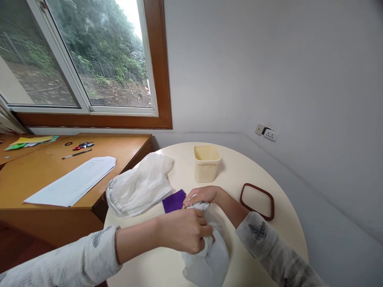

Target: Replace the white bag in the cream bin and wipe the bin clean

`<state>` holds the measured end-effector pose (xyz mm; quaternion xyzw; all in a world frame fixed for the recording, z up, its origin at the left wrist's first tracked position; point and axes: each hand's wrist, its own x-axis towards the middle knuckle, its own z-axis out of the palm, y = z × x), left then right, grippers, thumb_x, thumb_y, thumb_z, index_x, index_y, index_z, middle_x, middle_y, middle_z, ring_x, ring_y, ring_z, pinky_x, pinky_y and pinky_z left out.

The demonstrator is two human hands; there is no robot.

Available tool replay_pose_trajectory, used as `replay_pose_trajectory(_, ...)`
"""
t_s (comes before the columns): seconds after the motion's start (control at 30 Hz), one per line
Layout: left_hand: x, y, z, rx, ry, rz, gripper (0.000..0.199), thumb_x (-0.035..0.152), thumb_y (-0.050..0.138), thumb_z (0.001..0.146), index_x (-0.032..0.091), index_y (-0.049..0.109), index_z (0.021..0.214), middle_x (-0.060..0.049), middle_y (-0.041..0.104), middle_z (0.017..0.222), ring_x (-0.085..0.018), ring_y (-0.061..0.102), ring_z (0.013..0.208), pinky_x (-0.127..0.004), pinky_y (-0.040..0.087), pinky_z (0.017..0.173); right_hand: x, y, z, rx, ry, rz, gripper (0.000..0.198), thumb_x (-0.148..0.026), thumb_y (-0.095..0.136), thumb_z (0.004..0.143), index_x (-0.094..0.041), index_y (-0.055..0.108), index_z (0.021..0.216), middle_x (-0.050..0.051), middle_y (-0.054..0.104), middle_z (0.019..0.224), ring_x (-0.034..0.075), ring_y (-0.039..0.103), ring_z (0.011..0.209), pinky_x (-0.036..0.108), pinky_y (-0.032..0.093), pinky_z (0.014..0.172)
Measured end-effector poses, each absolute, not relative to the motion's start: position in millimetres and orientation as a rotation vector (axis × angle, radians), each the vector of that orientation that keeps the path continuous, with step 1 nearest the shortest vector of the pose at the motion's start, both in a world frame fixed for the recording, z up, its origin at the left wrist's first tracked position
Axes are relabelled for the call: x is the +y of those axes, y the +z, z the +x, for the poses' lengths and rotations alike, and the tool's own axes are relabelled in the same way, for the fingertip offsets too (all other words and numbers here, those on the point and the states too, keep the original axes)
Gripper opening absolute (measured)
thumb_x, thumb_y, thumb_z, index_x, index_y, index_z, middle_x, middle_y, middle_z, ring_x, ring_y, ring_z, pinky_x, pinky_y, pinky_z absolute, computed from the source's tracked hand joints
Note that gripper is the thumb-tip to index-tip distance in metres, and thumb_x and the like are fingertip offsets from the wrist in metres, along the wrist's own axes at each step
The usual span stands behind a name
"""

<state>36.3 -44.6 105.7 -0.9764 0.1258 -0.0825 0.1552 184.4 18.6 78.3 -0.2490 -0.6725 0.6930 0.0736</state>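
A white plastic bag (214, 261) hangs bunched between my hands over the front of the round table. My left hand (187, 231) is closed round the gathered plastic, its fingers curled. Farther back, my right hand (203, 194) is closed on the bag's bunched upper part, palm downward. Just beyond my hands lies a purple cloth (174, 201), partly covered by them. What the bag contains, if anything, cannot be made out.
A cream square bin (206, 171) stands at the table's back. To its right lies a brown rounded frame (272, 203). Another white plastic bag (140, 183) lies spread at the left. A wooden desk (128, 149) holds folded paper (72, 181), a pen (77, 154) and keys (85, 145).
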Motion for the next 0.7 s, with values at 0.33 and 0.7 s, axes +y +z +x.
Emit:
replay_pose_trajectory(0.33,-40.6,124.9,28.1,-0.098,-0.545,-3.363,0.031,-0.001,0.043,0.075,0.020,0.066,0.081,-0.002,0.067,0.097,-0.016,0.053,0.081,-0.030,0.041,0.080,20.2,74.6,197.7,-1.749,1.907,-0.579,0.038,-0.045,0.072,0.061,-0.016,0.049,0.069,-0.005,0.045,0.061,0.007,0.039,0.053,0.020,0.031,0.049)
replay_pose_trajectory(0.7,-30.7,111.3,22.3,-0.780,-1.363,-3.429,0.017,0.022,0.059,0.079,0.026,0.070,0.092,-0.006,0.062,0.096,-0.022,0.047,0.105,-0.038,0.036,0.094,3.8,113.0,204.4,-1.595,1.258,-0.882,0.029,-0.040,0.069,0.064,-0.017,0.053,0.072,-0.004,0.048,0.066,0.009,0.043,0.060,0.022,0.034,0.056)
